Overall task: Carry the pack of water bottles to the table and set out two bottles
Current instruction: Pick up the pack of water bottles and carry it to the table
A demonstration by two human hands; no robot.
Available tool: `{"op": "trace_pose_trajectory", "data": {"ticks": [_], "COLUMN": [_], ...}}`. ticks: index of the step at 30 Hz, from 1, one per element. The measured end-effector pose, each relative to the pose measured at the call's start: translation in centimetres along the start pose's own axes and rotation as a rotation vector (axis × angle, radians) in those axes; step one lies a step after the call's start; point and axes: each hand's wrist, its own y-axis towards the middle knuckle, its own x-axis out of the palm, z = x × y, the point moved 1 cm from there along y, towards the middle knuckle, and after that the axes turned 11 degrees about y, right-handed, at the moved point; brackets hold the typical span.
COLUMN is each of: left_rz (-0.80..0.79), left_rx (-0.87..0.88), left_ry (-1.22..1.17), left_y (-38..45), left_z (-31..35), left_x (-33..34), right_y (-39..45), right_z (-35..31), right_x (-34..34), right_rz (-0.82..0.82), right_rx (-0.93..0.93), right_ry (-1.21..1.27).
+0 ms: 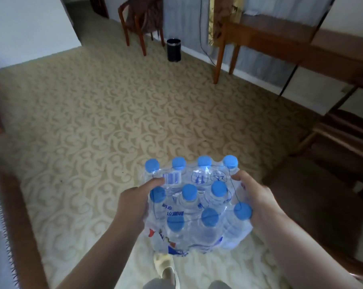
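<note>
Room: carpet (93, 113) underfoot, tabletop (280, 36) well ahead.
Hands: your left hand (132, 203) and right hand (259, 205) clasp the pack (197, 207) sides.
Handling: likely heavy, slippery film; support it underneath.

Pack (194, 207): 1, ten blue caps (189, 191) showing. Hands: 2. Bin (173, 49): 1. Chair (142, 19): 1. Table (280, 36): 1.

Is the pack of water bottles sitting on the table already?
No, the pack of water bottles is up in the air over the carpet, held between the left hand and right hand.
</note>
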Motion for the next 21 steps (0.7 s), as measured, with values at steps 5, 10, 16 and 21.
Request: {"op": "trace_pose_trajectory", "data": {"ticks": [5, 10, 16, 21], "left_rz": [-0.047, -0.13, -0.199, -0.21], "left_rx": [0.003, 0.068, 0.021, -0.01], "left_ry": [0.16, 0.245, 0.248, 0.192], "left_y": [8.7, 15.8, 25.5, 32.2], "left_z": [8.2, 15.7, 21.6, 27.4], "left_x": [2.3, 7.4, 16.3, 24.0], "right_y": [5.1, 10.6, 20.0, 27.3], "right_z": [-4.5, -10.0, -18.7, -26.8], "right_x": [5.4, 8.4, 10.8, 12.0], "right_rz": [0.091, 0.145, 0.212, 0.267], "right_rx": [0.009, 0.035, 0.045, 0.001], "right_ry": [0.1, 0.198, 0.25, 0.264]}}
